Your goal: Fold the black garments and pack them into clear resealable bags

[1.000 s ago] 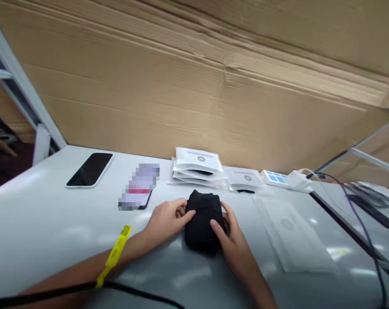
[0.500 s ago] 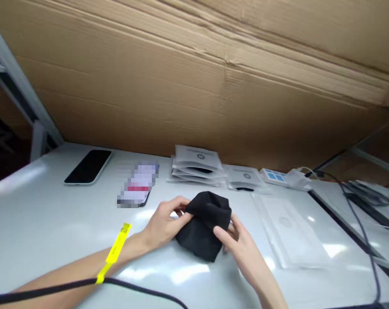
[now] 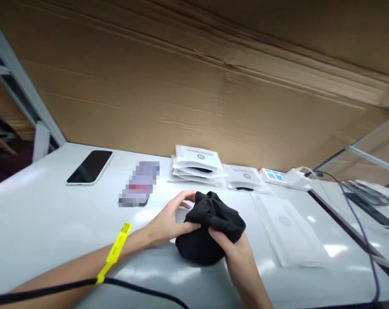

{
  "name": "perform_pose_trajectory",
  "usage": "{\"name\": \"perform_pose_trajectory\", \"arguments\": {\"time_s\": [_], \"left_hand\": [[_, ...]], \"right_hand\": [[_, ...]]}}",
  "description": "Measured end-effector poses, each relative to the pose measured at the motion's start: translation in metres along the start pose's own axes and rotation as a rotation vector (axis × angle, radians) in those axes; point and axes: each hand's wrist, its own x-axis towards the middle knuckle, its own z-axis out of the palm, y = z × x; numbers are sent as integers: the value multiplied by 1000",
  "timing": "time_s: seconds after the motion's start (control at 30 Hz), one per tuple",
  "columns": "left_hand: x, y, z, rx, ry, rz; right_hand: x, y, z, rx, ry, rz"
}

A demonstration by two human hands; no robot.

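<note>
White table (image 3: 46, 223), left hand (image 3: 167, 223) and right hand (image 3: 236, 251) each with grip clamped on black cloth (image 3: 210, 227)

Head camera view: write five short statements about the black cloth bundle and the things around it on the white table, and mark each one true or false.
1. Both hands grip the black cloth bundle. True: the left hand and the right hand are on it.
2. The black smartphone lies face down under the bundle. False: it lies apart, far left on the white table.
3. A yellow paper wristband is on the left wrist. True.
4. The stack of white flat packets sits behind the bundle, near the cardboard wall. True.
5. The clear plastic sleeve lies to the left of the bundle. False: it lies to its right.
</note>
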Motion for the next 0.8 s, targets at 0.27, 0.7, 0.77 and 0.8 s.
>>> {"name": "perform_pose_trajectory", "arguments": {"time_s": [0.27,0.7,0.77,0.8], "left_hand": [[3,4,-2,-212,-209,-130],[2,1,-9,-623,-29,-498],[3,3,-8,-542,-17,-503],[3,3,-8,-469,-7,-483]], "right_hand": [[0,-5,-4,-311,86,-26],[21,36,-176,-995,363,24],[19,37,-177,-950,353,66],[17,37,-175,-942,345,91]]}}
